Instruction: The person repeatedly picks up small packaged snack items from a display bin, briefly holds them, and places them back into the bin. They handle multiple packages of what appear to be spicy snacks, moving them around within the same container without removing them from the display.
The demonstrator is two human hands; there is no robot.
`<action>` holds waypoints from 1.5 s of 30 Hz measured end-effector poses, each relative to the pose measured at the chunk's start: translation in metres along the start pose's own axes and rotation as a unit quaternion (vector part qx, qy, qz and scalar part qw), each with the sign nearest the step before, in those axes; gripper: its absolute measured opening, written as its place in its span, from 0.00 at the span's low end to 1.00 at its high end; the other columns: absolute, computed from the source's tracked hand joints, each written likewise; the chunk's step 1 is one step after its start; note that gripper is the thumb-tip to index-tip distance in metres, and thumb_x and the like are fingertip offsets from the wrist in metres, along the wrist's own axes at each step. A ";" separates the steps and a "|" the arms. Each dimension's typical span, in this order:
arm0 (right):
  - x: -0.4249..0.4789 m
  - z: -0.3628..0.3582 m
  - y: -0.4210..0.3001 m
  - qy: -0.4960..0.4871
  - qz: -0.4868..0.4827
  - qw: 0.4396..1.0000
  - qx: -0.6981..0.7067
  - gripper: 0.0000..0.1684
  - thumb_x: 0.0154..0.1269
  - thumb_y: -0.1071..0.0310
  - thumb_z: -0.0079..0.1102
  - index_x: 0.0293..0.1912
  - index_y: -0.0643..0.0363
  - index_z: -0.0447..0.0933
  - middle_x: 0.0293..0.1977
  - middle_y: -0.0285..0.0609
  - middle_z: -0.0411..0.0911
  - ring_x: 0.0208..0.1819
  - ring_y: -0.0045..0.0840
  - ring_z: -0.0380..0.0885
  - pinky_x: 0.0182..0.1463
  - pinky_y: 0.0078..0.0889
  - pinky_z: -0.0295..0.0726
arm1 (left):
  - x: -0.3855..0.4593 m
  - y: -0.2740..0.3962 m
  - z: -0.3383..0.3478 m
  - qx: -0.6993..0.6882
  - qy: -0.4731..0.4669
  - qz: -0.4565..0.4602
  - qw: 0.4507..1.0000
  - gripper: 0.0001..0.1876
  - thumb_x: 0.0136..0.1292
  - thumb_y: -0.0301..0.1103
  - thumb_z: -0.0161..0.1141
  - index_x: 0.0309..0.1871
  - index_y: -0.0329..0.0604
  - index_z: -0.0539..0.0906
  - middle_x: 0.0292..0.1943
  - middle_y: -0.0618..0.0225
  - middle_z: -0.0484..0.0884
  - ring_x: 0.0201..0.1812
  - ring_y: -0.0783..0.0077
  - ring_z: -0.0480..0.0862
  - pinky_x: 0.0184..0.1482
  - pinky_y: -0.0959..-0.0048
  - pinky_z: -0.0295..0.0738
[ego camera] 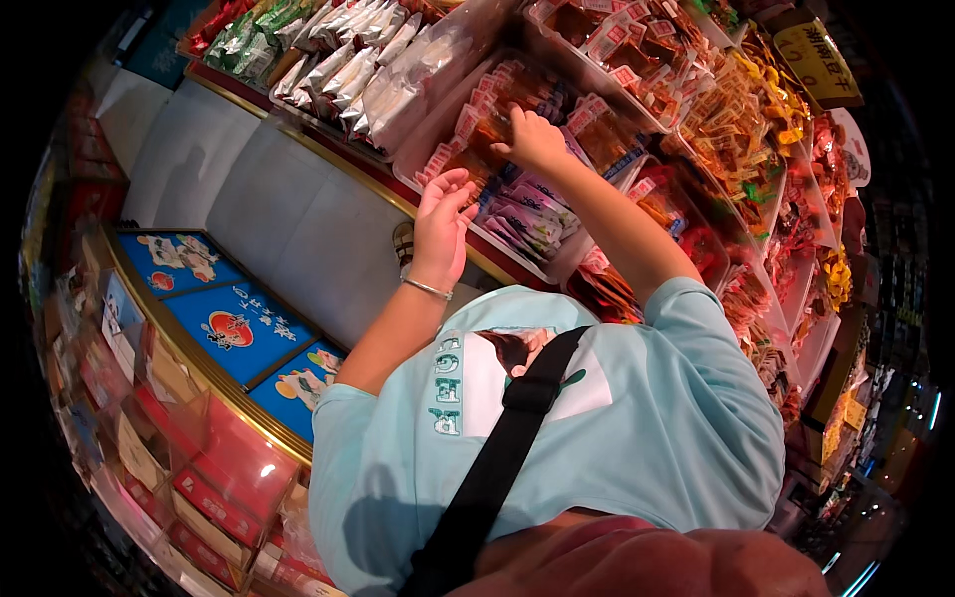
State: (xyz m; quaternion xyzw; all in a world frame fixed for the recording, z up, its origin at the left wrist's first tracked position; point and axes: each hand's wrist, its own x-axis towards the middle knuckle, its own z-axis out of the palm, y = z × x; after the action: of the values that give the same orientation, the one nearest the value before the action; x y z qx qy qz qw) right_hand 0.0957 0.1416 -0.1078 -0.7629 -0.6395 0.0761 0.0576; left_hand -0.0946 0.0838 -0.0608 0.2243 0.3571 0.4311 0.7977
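Note:
My left hand (440, 231), with a metal bracelet at the wrist, is raised at the near edge of a clear plastic bin (406, 173). Its fingers are spread a little and hold nothing. Over the middle of that bin is my right hand (536, 140), its thumb and forefinger curved toward the brown snack packets (489, 128) with red-and-white tops. Whether the fingertips grip a packet cannot be made out. Purple-and-white snack packets (526, 216) lie in rows closer to me in the bin.
Silver-white packets (354, 74) fill a bin to the left. More bins of wrapped snacks (731, 112) rise on the right, beside a yellow sign (813, 56) with writing. A counter with blue panels (231, 321) and red boxes (216, 507) stands left across the grey floor (298, 201).

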 end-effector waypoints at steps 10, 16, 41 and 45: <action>0.000 0.015 0.026 0.138 -0.216 0.965 -0.055 0.28 0.48 0.68 0.52 0.53 0.57 0.65 0.51 0.40 0.66 0.54 0.31 0.64 0.51 0.33 0.65 | 0.003 -0.004 0.011 0.016 -0.035 -0.013 0.999 0.12 0.59 0.28 0.49 0.47 0.43 0.69 0.47 0.69 0.71 0.47 0.76 0.70 0.47 0.75 0.64; -0.011 -0.003 0.033 0.230 -0.175 0.957 0.002 0.24 0.48 0.64 0.55 0.48 0.56 0.68 0.46 0.39 0.70 0.49 0.30 0.67 0.48 0.32 0.66 | -0.005 0.000 0.011 0.016 -0.038 0.000 0.999 0.11 0.59 0.26 0.48 0.46 0.43 0.70 0.45 0.71 0.71 0.45 0.79 0.71 0.46 0.77 0.64; -0.030 -0.039 0.068 0.200 0.034 0.979 0.030 0.18 0.48 0.59 0.59 0.38 0.55 0.68 0.33 0.42 0.70 0.39 0.36 0.70 0.41 0.36 0.71 | -0.007 0.006 0.011 0.020 -0.024 0.051 0.998 0.10 0.59 0.26 0.47 0.44 0.43 0.70 0.42 0.69 0.75 0.44 0.76 0.73 0.46 0.75 0.67; -0.062 -0.047 0.113 0.177 0.089 0.979 -0.057 0.22 0.44 0.59 0.62 0.38 0.59 0.67 0.34 0.44 0.71 0.40 0.35 0.70 0.40 0.35 0.72 | -0.004 -0.001 0.020 0.023 -0.037 0.025 0.999 0.09 0.59 0.24 0.46 0.43 0.44 0.71 0.42 0.71 0.74 0.44 0.78 0.73 0.45 0.78 0.65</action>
State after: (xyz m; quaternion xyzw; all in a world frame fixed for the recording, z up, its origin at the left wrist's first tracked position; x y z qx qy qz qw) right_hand 0.2031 0.0614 -0.0796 -0.8200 -0.5522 -0.0918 0.1192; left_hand -0.0808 0.0794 -0.0472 0.2667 0.3315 0.4338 0.7942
